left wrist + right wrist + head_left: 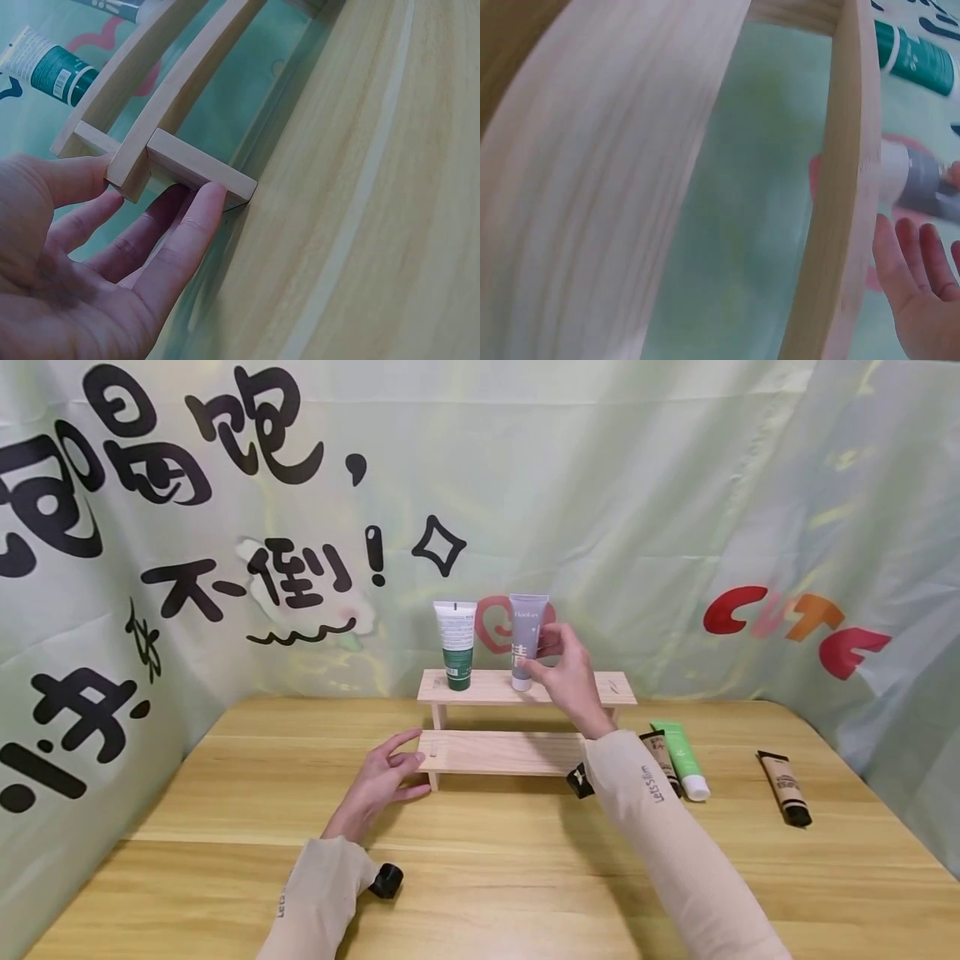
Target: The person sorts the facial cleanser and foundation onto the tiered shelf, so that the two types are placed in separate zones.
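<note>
My right hand (pixel 573 681) holds a grey-lilac squeeze tube (pixel 527 639) between thumb and fingers. The tube stands cap down on the upper step of a two-tier wooden stand (pixel 502 750). Left of it on that step is a white and green tube (pixel 457 643), also cap down. With thumb and fingertips, my left hand (pixel 378 781) grips the left end of the lower step, at the plank and its leg (pixel 199 165). In the right wrist view, the grey-lilac tube (pixel 922 184) and part of the right hand (pixel 922 292) show behind the upper plank.
Right of the stand, a green tube (pixel 681 760) lies beside a brown tube (pixel 660 758), partly hidden by the right sleeve. A beige and black tube (pixel 784 787) lies farther right on the wooden table (pixel 480 877). A printed cloth (pixel 637 510) hangs behind.
</note>
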`<state>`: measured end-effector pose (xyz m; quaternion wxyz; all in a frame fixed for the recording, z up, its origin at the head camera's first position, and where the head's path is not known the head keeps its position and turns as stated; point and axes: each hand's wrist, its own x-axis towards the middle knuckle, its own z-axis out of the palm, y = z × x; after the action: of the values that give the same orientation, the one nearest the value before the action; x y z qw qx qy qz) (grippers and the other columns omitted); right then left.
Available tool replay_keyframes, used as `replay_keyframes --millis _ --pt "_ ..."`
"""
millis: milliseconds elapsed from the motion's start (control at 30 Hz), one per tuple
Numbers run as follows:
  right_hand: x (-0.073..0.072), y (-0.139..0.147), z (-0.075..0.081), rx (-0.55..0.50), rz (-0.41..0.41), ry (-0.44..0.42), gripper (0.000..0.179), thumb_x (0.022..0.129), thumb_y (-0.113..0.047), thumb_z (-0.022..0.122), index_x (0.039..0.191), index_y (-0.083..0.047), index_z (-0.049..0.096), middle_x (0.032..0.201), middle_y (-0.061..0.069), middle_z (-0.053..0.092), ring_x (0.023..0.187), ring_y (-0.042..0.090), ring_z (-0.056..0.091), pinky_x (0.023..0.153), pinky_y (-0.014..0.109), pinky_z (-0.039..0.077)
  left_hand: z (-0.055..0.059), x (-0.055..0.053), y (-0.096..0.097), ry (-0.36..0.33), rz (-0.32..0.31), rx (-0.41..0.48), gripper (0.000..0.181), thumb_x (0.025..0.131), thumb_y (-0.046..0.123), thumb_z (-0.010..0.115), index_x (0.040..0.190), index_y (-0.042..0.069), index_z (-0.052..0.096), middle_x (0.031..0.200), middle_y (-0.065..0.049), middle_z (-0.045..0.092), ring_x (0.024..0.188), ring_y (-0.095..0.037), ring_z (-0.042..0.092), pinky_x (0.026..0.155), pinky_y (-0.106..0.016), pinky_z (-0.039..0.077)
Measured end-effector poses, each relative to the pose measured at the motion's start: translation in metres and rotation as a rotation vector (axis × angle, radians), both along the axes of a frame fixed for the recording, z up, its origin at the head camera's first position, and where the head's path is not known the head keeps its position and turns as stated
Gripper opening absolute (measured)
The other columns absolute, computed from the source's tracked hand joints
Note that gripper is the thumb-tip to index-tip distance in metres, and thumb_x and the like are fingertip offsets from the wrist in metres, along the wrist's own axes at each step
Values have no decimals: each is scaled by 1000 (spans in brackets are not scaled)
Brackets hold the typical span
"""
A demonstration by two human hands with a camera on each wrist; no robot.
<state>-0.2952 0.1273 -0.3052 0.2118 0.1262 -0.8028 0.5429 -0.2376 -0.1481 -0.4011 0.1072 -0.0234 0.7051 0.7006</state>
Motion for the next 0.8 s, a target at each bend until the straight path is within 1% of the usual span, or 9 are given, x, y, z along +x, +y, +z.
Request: replay_keyframes --millis 100,200,400,467,567,667,800 --pt "0 12 2 -32 13 -52 52 88 5 75 133 8 48 119 25 61 111 37 59 99 44 50 1 -1 0 6 -9 0 50 107 6 52 155 11 41 134 -28 57 115 -37 62 85 -42 61" --pt "0 27 6 -41 6 -86 54 89 3 74 135 9 46 121 28 60 113 37 58 102 42 47 1 -1 0 7 -8 -2 50 106 6 52 155 11 41 133 -28 58 115 -36 63 84 -41 61" --pt "6 54 13 -7 -22 -110 56 91 2 72 138 9 44 124 27 60 113 34 58 93 29 49 1 1 -1 7 -5 -4 50 107 6 51 156 11 40 134 -29 57 117 -38 61 84 -42 61" --pt "8 64 13 -2 -30 -110 55 92 1 71 139 10 43 124 27 60 111 30 58 90 25 48 1 1 -2 5 -4 -3 50 107 5 51 156 11 40 133 -28 58 116 -37 61 84 -41 61" --pt "10 80 11 8 -44 -104 53 94 0 70 139 10 43 124 26 59 105 19 57 88 21 48 1 1 -1 9 -9 1 51 107 5 51 156 10 39 132 -28 58 115 -36 62 84 -42 61" --pt "13 92 10 -3 -57 -98 53 94 0 69 139 11 43 123 26 58 98 10 56 83 16 51 2 1 -1 14 -14 1 51 107 5 51 156 10 39 133 -28 57 115 -37 62 84 -43 61" --pt "14 106 6 -31 -74 -108 53 94 2 68 138 13 42 115 17 59 93 6 56 77 13 54 2 1 -1 10 -9 -3 50 107 5 51 155 10 40 133 -28 57 116 -37 62 84 -43 61"
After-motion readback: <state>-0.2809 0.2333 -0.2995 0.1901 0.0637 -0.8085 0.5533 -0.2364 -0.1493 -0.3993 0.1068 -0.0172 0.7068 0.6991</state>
